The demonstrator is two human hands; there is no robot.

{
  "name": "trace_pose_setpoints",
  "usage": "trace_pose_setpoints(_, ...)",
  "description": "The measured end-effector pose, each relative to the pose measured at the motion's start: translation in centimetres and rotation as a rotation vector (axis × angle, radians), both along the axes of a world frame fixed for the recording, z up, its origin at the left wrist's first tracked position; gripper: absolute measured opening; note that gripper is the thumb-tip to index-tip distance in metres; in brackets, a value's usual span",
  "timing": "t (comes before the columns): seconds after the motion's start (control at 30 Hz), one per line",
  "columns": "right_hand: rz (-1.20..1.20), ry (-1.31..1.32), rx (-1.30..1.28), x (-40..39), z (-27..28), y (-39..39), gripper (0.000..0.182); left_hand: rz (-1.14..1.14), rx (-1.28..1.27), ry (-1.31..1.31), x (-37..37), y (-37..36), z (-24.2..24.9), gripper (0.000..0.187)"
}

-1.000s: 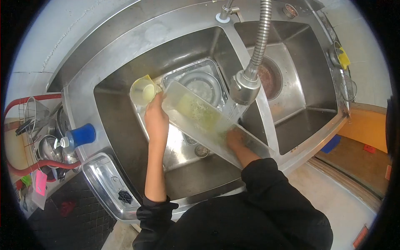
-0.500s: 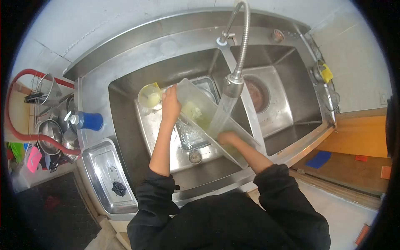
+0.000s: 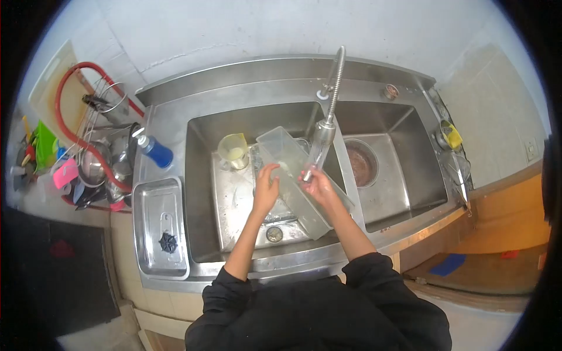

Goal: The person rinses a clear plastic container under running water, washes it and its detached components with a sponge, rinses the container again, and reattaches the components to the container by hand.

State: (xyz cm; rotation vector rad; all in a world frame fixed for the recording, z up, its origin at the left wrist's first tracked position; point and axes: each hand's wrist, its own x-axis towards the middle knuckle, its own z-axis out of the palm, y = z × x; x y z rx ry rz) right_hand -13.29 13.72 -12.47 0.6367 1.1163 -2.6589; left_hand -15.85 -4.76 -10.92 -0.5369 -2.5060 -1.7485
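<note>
A clear rectangular plastic container (image 3: 304,207) lies in the left sink basin. Above its left side, my left hand (image 3: 267,188) is empty, with fingers apart. My right hand (image 3: 318,185) is under the faucet head (image 3: 323,133), palm up and fingers spread, in the water that runs down from it. Left of the container stands a clear jug (image 3: 234,152) with something pale yellow inside. A metal tray (image 3: 257,157) is partly hidden beneath the container.
A steel tray (image 3: 140,234) with a black object (image 3: 168,242) and a blue soap bottle (image 3: 157,153) are at left. Beyond them are a red hose (image 3: 60,117) and a utensil rack. The right basin (image 3: 386,175) has a reddish-brown round drain area. A yellow sponge (image 3: 453,138) hangs at right.
My left hand has let go of the container's rim. My right hand has come up out of the container to the faucet's stream. The container now sits lower in the basin, and the view has shifted.
</note>
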Motion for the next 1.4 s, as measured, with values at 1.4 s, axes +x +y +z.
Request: trace_pose_setpoints(1.4, 0.781, 0.530, 1.996, 13.2, 5.9, 2.0, 0.028, 0.881, -0.272, 0.182, 8.7, -8.9, 4.7, 0.049)
